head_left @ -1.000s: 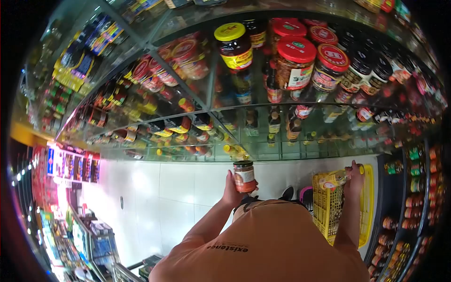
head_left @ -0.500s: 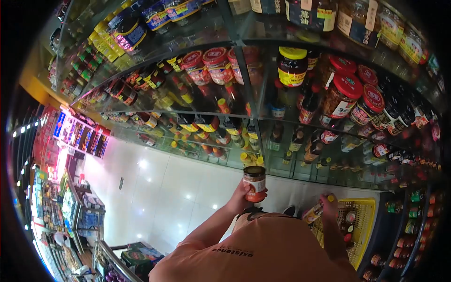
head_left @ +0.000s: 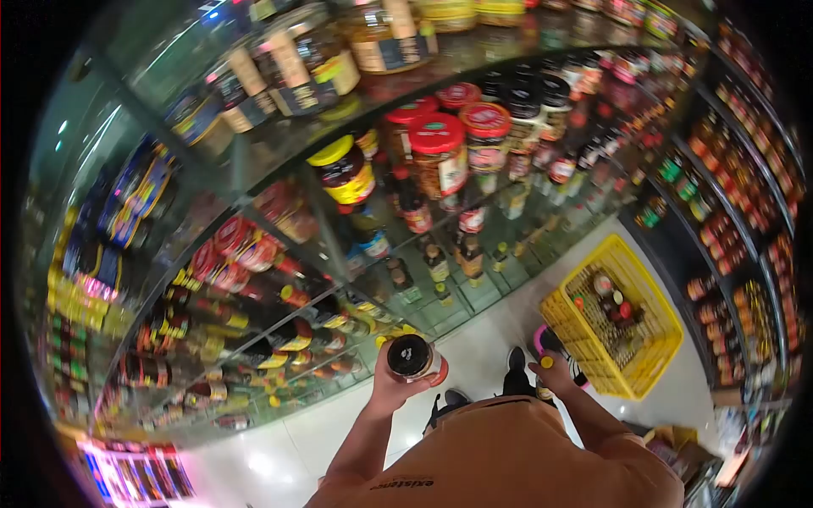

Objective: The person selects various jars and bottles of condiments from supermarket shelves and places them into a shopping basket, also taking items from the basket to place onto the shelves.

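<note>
My left hand [head_left: 389, 386] is closed around a glass jar [head_left: 412, 356] with a black lid, seen from above, in front of the lower shelves. A bit of its orange-red label shows at the side. Lower right, my right hand [head_left: 556, 378] grips a bottle [head_left: 546, 362] by its upper part; the yellow cap shows, and most of the body is hidden. Just beyond that hand stands a yellow plastic basket [head_left: 660, 360] on the floor, with several jars and bottles [head_left: 616, 302] inside.
Glass shelves [head_left: 474, 80] packed with sauce jars and bottles curve across the front, including a red-lidded jar [head_left: 439, 152] and a yellow-lidded jar [head_left: 343, 172]. A dark shelf unit [head_left: 720, 212] lined with bottles stands to the right. Pale tiled floor [head_left: 296, 449] lies below.
The view has swung right, bringing the whole basket and the right-hand shelves into sight. The jar now shows its lid from above. Both hands keep hold of what they carry.
</note>
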Tool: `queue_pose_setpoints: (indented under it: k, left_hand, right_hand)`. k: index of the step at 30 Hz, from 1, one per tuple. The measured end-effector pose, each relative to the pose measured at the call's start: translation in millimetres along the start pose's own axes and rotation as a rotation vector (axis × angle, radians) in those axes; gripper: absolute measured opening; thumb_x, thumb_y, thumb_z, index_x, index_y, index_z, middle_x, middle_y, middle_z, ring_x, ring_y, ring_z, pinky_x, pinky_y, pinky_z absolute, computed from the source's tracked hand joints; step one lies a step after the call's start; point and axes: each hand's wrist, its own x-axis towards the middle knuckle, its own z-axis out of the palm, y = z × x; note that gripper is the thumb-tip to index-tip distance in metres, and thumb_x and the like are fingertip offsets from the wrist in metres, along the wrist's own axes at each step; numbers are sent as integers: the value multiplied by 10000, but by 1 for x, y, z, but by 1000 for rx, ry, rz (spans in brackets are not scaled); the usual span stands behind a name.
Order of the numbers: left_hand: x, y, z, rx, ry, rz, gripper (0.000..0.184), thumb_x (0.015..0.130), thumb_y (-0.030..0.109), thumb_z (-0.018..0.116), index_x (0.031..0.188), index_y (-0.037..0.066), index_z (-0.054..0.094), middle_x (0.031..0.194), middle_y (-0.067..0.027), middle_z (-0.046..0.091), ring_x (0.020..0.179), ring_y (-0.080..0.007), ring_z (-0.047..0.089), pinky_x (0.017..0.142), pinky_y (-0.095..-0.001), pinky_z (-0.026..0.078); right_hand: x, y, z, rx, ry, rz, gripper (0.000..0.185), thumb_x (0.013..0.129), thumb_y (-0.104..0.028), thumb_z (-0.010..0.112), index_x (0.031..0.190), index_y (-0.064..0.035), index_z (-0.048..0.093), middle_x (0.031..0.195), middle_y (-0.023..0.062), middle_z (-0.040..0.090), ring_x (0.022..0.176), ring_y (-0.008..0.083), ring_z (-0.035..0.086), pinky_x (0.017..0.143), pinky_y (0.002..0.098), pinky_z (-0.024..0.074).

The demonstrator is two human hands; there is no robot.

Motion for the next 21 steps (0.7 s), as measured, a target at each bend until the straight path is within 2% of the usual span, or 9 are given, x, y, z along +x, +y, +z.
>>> queue_pose_setpoints:
  k: [4, 5, 6, 9, 10, 11, 13, 19, 21]
  left_hand:
    - [34, -14, 31, 12, -84, -19, 980, 659, -32, 891, 1454, 64, 324, 1317, -110, 545, 1186, -218, 588, 1054, -398, 468]
    - [41, -14, 47, -46, -65, 7, 1023, 648, -51, 890, 1477, 80, 304, 1319, -102, 540, 1194, -222, 585, 1055, -399, 468]
    - [50, -4, 68, -78, -93, 1, 984, 616, -81, 872, 1432, 66, 342, 1292, -147, 571, 1209, -337, 623, 1009, -471, 523]
    - [85, 1, 108, 199, -233, 167, 990, 608, -49, 899, 1425, 62, 351, 1292, -133, 566, 1224, -338, 619, 1013, -469, 522]
    - [99, 10, 126, 216, -261, 208, 993, 586, -20, 926, 1409, 61, 379, 1279, -113, 565, 1212, -288, 616, 1028, -443, 508]
    - [112, 28, 146, 448, -263, 322, 968, 582, 1, 940, 1390, 62, 411, 1268, -94, 564, 1189, -232, 597, 1039, -410, 490]
    - [146, 43, 189, 394, -315, 405, 953, 587, 26, 948, 1383, 62, 425, 1260, -82, 562, 1169, -199, 575, 1041, -392, 478]
    - [250, 79, 321, 730, -72, 625, 829, 658, 37, 919, 1360, 43, 478, 1270, -98, 586, 1138, -205, 608, 1012, -353, 499]
    - [283, 83, 355, 622, -49, 673, 788, 686, 93, 908, 1357, 36, 500, 1264, -116, 605, 1126, -213, 617, 1000, -349, 498]
  right_hand:
    - [-60, 16, -21, 48, 147, 175, 279, 798, -203, 817, 853, -27, 608, 746, 95, 624, 714, 189, 593, 651, 378, 485]
    - [-74, 24, -26, 184, 197, 208, 246, 814, -150, 815, 809, -47, 591, 722, 26, 554, 661, 138, 526, 596, 341, 444]
    - [-86, 38, -31, 254, 232, 251, 246, 818, -148, 815, 816, -47, 591, 722, 18, 551, 662, 130, 522, 591, 335, 441]
    - [-117, 62, -51, 333, 303, 286, 248, 818, -145, 817, 831, -46, 590, 720, 16, 552, 662, 124, 522, 585, 328, 441]
    - [-123, 66, -58, 322, 324, 280, 251, 815, -144, 818, 837, -44, 589, 718, 21, 555, 661, 125, 525, 585, 327, 444]
    - [-129, 74, -63, 333, 332, 274, 251, 815, -144, 818, 837, -44, 589, 718, 21, 555, 661, 125, 525, 585, 327, 444]
    - [-148, 95, -74, 198, 377, 277, 261, 805, -145, 825, 834, -42, 588, 717, 31, 575, 654, 134, 536, 585, 332, 454]
    - [-196, 135, -137, 242, 379, 213, 258, 787, -125, 827, 791, -18, 593, 694, 83, 597, 637, 170, 537, 602, 352, 471]
    - [-209, 156, -160, 207, 476, 238, 253, 786, -111, 820, 783, -14, 586, 695, 81, 592, 649, 164, 533, 614, 344, 469]
